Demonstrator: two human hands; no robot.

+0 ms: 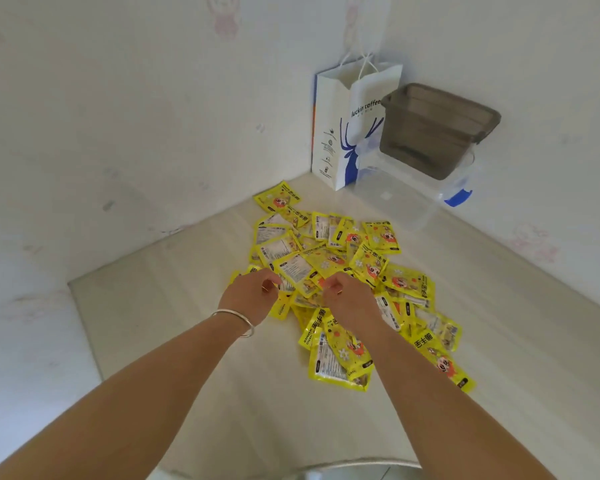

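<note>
The packets [329,268], yellow and many, lay in a loose heap at the middle of the table [174,271], running from near the far corner down toward the near edge. Some lay face up, others showed their white printed backs. The left hand [252,294] sat at the heap's left edge, fingers curled and pinching packets there. The right hand [349,297], just beside it, had its fingers bent down into the heap and closed on packets too. A silver bangle [238,323] circled the left wrist. In the far corner a white and blue paper bag [340,133] stood upright against the walls [136,116]. Just to its right a brown tub [433,133] rested on a clear box [402,199].
</note>
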